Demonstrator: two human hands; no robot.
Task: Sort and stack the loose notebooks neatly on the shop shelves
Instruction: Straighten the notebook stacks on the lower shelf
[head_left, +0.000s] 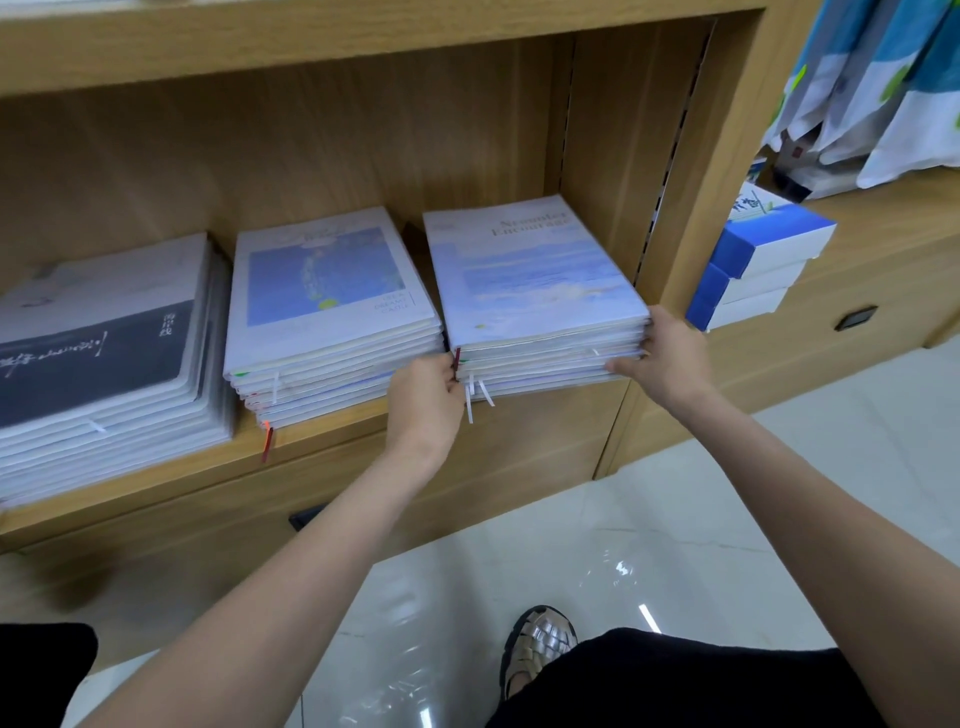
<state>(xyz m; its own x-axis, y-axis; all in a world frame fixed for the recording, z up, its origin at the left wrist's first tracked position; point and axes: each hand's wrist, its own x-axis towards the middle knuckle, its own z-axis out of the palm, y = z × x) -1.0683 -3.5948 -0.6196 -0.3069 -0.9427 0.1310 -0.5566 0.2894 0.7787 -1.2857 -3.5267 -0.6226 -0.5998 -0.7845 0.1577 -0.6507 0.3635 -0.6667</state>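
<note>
Three stacks of notebooks lie on a wooden shelf (337, 447). The right stack (530, 270) has a pale sky-blue cover on top. My left hand (426, 395) grips its front left corner, fingers curled against the spines. My right hand (670, 358) holds the front right corner, with the fingers under the lower books. The middle stack (327, 291) shows a blue picture cover, and an orange ribbon hangs from it. The left stack (104, 353) has a grey and dark cover.
The shelf's side wall (613, 156) stands close to the right stack. Beyond it, blue and white boxes (763, 260) sit piled on a lower counter, with folded cloth (872, 93) hanging above. Glossy floor tiles (571, 545) and my sandalled foot (540, 644) are below.
</note>
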